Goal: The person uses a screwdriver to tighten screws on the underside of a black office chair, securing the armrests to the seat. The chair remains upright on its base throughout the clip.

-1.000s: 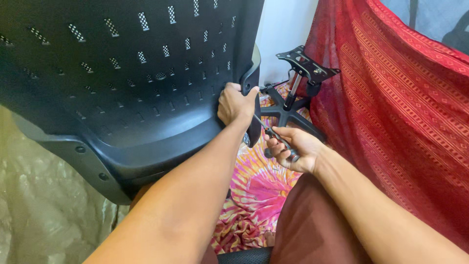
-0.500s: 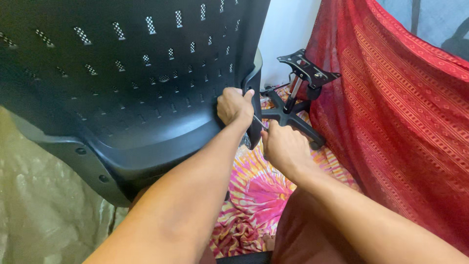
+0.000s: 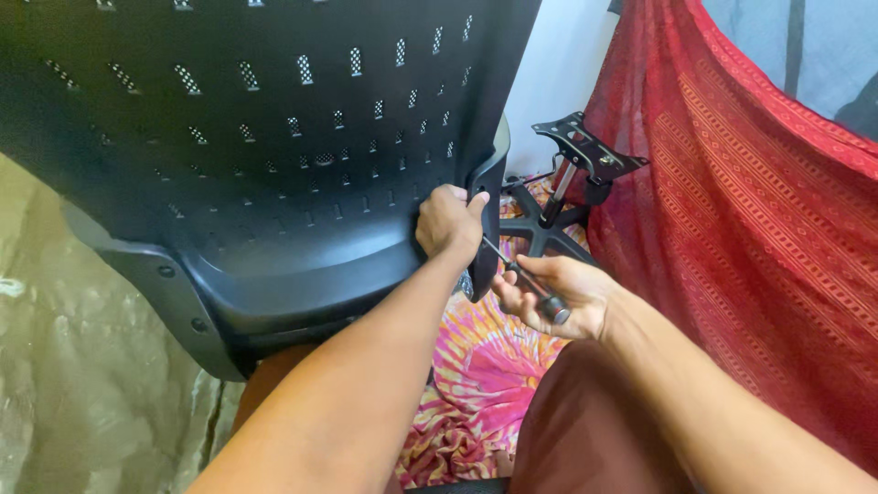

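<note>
Both hands work at the right edge of a large black perforated chair back (image 3: 274,137), which fills the upper left of the view and leans toward the camera. Left hand (image 3: 448,224) is pressed against the lower right corner of that chair back, fingers curled shut around its edge, the thumb sticking up beside a small hole in the plastic rim. Right hand (image 3: 558,293) sits just beside and below it, palm turned upward, fingers closed loosely about the dark handle of a screwdriver (image 3: 526,282) — the thin metal shaft runs up and left from the handle toward the left hand's wrist and the chair's edge, though whether the tip touches a screw cannot be made out. Behind the hands, on the floor, stands a black star-shaped chair base (image 3: 544,229) with its gas column upright and a flat metal mounting plate (image 3: 590,146) tilted on top. A pink and orange tie-dye cloth (image 3: 476,375) covers the floor below the forearms. Red patterned fabric (image 3: 750,210) hangs along the right side, and a pale olive sheet (image 3: 82,384) lies crumpled at the left — partly under the chair back.
</note>
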